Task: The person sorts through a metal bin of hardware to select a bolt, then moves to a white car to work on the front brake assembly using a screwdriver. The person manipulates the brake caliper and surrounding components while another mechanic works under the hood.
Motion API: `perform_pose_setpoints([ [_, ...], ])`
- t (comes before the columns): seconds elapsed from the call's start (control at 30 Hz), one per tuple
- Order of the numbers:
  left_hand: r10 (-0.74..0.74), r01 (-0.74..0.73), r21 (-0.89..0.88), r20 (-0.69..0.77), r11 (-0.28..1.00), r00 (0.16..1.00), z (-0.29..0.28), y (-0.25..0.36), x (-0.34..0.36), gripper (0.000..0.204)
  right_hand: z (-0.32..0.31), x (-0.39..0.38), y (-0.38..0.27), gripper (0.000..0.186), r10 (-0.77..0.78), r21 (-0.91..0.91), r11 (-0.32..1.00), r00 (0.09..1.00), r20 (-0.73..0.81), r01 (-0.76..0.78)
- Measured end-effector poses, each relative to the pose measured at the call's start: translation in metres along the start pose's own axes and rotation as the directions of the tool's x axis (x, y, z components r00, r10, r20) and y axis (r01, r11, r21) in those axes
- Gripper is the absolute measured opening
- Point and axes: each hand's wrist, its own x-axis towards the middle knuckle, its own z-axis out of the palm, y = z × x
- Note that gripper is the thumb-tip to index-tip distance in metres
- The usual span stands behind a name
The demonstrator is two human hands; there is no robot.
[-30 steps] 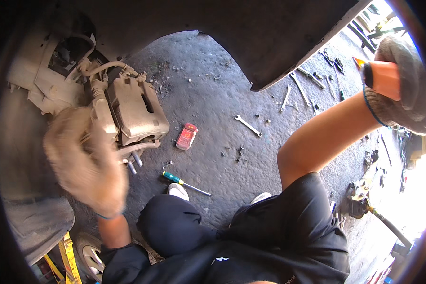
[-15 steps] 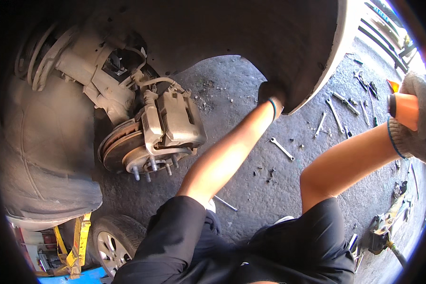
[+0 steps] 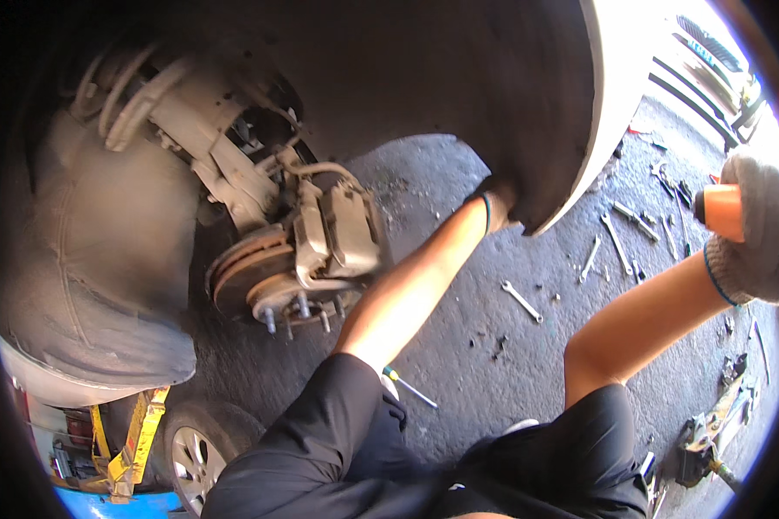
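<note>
Orange cylinder (image 3: 724,212) | right hand (image 3: 760,216) wrapped round | left hand (image 3: 500,210) at fender (image 3: 545,112) (half-hidden)

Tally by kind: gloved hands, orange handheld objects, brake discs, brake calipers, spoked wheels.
Knit-gloved left hand and right hand: 2
Orange cylindrical object with black end: 1
Round rusty brake disc: 1
Dusty metal brake caliper: 1
Silver-spoked wheel: 1
Total: 6

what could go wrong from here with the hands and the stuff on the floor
The gloved left hand, at the dark curved wheel-arch panel, might get scraped on its edge. The orange, black-ended cylindrical tool could slip from the gloved right hand. The green-handled metal screwdriver beside the white shoe might roll underfoot.
</note>
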Motion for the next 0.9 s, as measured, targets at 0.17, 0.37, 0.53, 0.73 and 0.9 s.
perform_pose_setpoints([
  [0.17,0.283,-0.215,0.466,-0.08,0.858,0.956,-0.003,0.007,-0.005,0.032,0.059,-0.018,-0.031,0.029,0.647,0.826,-0.265,0.727,-0.23,0.497],
  [0.37,-0.14,0.186,-0.351,0.152,0.918,0.978,-0.004,0.002,-0.004,0.035,0.071,-0.005,-0.047,0.041,0.576,0.38,-0.738,0.814,-0.075,0.558],
  [0.53,0.043,0.045,0.147,-0.543,0.988,0.839,-0.01,-0.01,0.005,0.044,0.068,-0.002,-0.054,0.043,0.642,0.418,-0.706,0.766,0.039,0.571],
  [0.73,-0.083,0.155,0.056,-0.645,0.986,0.76,-0.025,-0.012,0.018,0.043,0.09,-0.013,-0.056,0.045,0.572,0.383,-0.764,0.82,0.032,0.518],
  [0.9,0.089,-0.119,-0.002,-0.653,0.993,0.752,-0.04,-0.024,0.022,0.043,0.091,-0.008,-0.061,0.042,0.639,0.534,-0.684,0.761,0.111,0.497],
])
